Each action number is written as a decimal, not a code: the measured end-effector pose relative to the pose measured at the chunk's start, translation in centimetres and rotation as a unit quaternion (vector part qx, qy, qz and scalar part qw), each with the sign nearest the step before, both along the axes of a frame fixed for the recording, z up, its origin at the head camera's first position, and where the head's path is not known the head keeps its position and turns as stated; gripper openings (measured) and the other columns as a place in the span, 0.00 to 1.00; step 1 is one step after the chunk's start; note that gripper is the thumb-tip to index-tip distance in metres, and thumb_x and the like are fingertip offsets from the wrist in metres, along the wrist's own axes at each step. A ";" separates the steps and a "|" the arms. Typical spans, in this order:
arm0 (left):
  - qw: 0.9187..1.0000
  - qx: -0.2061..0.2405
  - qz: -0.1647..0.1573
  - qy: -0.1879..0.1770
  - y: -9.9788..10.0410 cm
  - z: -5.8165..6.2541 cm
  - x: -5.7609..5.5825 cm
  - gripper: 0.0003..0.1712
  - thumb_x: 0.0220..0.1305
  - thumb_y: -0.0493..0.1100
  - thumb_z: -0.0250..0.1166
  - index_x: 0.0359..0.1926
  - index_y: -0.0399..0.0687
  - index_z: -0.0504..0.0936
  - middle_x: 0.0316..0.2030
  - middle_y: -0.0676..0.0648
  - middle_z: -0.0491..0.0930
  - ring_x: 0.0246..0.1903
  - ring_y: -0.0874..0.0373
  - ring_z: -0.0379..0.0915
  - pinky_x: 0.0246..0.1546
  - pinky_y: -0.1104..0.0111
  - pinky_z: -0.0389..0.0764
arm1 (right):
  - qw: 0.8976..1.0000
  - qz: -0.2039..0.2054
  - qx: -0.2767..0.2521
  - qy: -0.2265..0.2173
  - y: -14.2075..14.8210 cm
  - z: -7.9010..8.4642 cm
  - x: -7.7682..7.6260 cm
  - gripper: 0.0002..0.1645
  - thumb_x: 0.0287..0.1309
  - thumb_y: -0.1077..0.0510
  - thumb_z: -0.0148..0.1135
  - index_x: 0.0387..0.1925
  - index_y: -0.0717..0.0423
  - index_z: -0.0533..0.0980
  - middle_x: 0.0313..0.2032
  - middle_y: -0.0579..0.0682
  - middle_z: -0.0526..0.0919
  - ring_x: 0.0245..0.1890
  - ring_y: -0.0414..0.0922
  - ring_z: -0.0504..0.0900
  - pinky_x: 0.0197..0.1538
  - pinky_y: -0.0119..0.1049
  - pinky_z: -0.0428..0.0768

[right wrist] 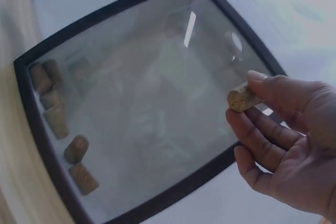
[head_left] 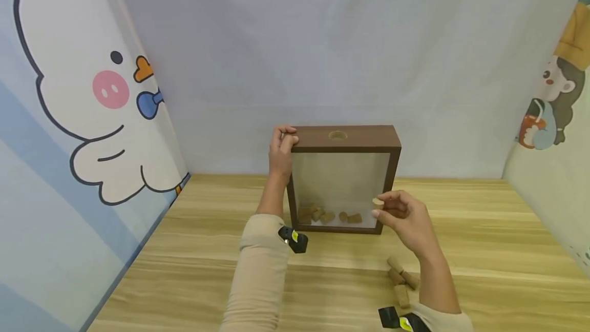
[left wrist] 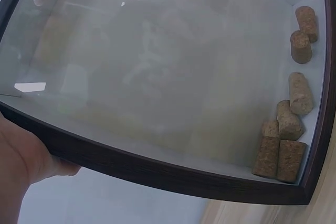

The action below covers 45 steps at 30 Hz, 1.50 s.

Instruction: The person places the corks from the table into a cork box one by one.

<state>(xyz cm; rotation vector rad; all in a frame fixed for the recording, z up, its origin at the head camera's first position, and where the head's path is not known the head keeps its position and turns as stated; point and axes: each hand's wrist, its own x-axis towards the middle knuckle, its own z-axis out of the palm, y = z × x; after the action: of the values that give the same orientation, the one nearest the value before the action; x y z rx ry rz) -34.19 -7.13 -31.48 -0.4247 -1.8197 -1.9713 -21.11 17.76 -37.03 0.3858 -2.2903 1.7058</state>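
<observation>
A dark brown wooden shadow box (head_left: 364, 138) with a clear front stands upright on the table, and a round hole (head_left: 338, 136) is cut in its top. My left hand (head_left: 280, 153) grips the box at its upper left corner. Between thumb and fingertips, my right hand (head_left: 410, 219) pinches a cork (right wrist: 241, 98) in front of the box's right side, below the level of the hole. Behind the clear front, several corks (left wrist: 300, 94) lie along the bottom, some heaped at the left end as the head view shows.
Several loose corks (head_left: 402, 296) lie on the wood-grain table (head_left: 184, 270) in front of the box, close to my right forearm. A pale curtain (head_left: 322, 55) hangs behind the table, with cartoon-printed panels (head_left: 69, 91) at the sides.
</observation>
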 end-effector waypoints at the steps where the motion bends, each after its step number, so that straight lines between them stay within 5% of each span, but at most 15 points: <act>1: 1.000 0.000 -0.002 0.002 0.0 0.0 0.0 0.09 0.56 0.37 0.47 0.39 0.44 0.68 0.34 0.50 0.72 0.39 0.57 0.66 0.46 0.64 0.63 | 1.000 0.003 -0.005 0.016 -0.2 0.4 0.0 0.18 0.53 0.63 0.65 0.45 0.66 0.73 0.39 0.59 0.80 0.36 0.43 0.79 0.39 0.31 0.77; 13: 0.999 0.008 -0.036 0.004 -0.2 -0.3 -0.3 0.09 0.58 0.37 0.47 0.40 0.44 0.68 0.36 0.50 0.69 0.39 0.58 0.63 0.46 0.66 0.61 | 0.984 0.057 -0.097 0.136 -3.7 5.1 -1.2 0.17 0.49 0.76 0.62 0.43 0.71 0.72 0.40 0.59 0.78 0.38 0.44 0.78 0.40 0.32 0.77; 23: 0.999 0.011 -0.044 0.005 -0.2 0.0 -0.3 0.09 0.60 0.35 0.45 0.42 0.40 0.66 0.35 0.51 0.69 0.41 0.57 0.62 0.47 0.65 0.59 | 0.977 0.013 -0.063 0.203 -5.1 9.0 -3.6 0.16 0.47 0.74 0.65 0.41 0.71 0.74 0.37 0.59 0.79 0.36 0.41 0.79 0.40 0.30 0.76; 33: 1.000 0.008 -0.028 0.005 -0.1 -0.1 -0.4 0.10 0.55 0.39 0.46 0.39 0.45 0.67 0.34 0.50 0.70 0.41 0.58 0.62 0.48 0.65 0.59 | 0.987 -0.021 0.050 0.154 -5.1 12.1 -6.8 0.17 0.52 0.63 0.66 0.43 0.66 0.74 0.39 0.57 0.82 0.36 0.46 0.80 0.40 0.32 0.75; 45: 0.999 0.015 -0.031 -0.005 -0.1 -0.2 -0.4 0.09 0.55 0.37 0.46 0.39 0.44 0.67 0.36 0.49 0.69 0.41 0.58 0.63 0.48 0.66 0.60 | 0.994 -0.025 0.103 0.033 -5.6 12.7 -9.5 0.17 0.52 0.62 0.67 0.45 0.61 0.76 0.39 0.56 0.80 0.40 0.50 0.78 0.42 0.43 0.74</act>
<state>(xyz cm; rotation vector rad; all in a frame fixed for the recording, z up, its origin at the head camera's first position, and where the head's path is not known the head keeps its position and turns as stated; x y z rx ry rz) -34.59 -7.24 -31.73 -0.4667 -1.8001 -2.0433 -30.65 12.20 -24.34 0.4156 -2.4140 1.4162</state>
